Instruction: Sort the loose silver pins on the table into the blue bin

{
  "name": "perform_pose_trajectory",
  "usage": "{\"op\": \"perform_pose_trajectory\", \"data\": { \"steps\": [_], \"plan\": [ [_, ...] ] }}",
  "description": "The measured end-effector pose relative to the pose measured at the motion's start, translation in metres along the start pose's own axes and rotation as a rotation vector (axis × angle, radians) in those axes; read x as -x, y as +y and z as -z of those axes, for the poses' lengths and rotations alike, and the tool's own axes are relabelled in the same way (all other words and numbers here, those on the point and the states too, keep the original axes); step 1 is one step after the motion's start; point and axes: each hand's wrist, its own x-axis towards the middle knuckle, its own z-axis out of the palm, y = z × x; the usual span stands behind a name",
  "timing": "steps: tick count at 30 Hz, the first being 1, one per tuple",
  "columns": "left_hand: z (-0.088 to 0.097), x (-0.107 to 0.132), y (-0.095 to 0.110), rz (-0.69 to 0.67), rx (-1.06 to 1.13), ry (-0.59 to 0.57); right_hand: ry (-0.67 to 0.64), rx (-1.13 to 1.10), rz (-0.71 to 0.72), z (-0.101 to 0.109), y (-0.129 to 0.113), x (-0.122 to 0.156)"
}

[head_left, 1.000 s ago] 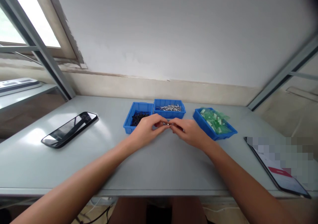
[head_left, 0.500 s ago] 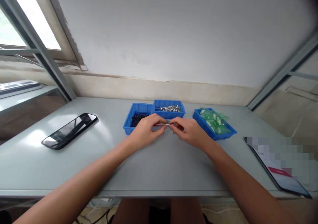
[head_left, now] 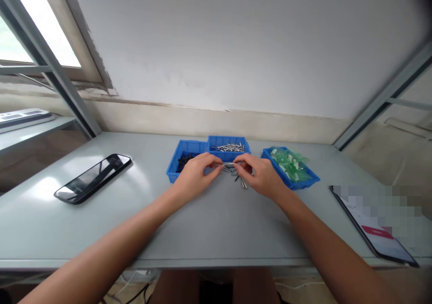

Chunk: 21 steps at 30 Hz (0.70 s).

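Above the middle of the table, my left hand (head_left: 199, 171) and my right hand (head_left: 256, 174) face each other. Their fingertips pinch opposite ends of a thin silver metal rod (head_left: 225, 163), held about level. Under and beside my fingers lie several loose silver rods (head_left: 243, 182), with a short dark piece (head_left: 236, 178) among them. Behind my left hand is a blue bin (head_left: 173, 162) of small black pieces, partly hidden by that hand. A second blue bin (head_left: 212, 140) stands behind the rod and holds many silver rods.
To the right, a blue bin (head_left: 305, 185) holds green plastic packets (head_left: 290, 163). A black phone (head_left: 92, 179) lies at the left of the grey table (head_left: 216, 232), a tablet-like screen (head_left: 378, 232) at the right. Metal frame posts and a wall bound the back.
My hands have drawn slightly apart and the rod between them shows more clearly. More loose rods are visible on the table below. The view has shifted slightly.
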Motion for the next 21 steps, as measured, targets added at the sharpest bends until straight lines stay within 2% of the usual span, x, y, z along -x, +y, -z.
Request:
{"op": "perform_pose_trajectory", "data": {
  "steps": [6, 11, 17, 21],
  "plan": [
    [0.0010, -0.0011, -0.0001, 0.022, -0.045, 0.059, 0.045, 0.013, 0.006, -0.0003, -0.0016, 0.0002],
    [-0.0005, -0.0001, -0.0041, -0.028, -0.146, 0.079, 0.067, 0.025, -0.022, -0.0001, -0.0007, 0.0000],
    [-0.0049, 0.0022, -0.0082, -0.166, -0.221, -0.003, 0.118, 0.037, 0.081, 0.0000, -0.0030, 0.0019],
    [-0.0075, 0.0028, -0.0077, -0.242, -0.203, -0.075, 0.085, 0.036, 0.176, -0.0019, -0.0046, 0.0050]
  ]
}}
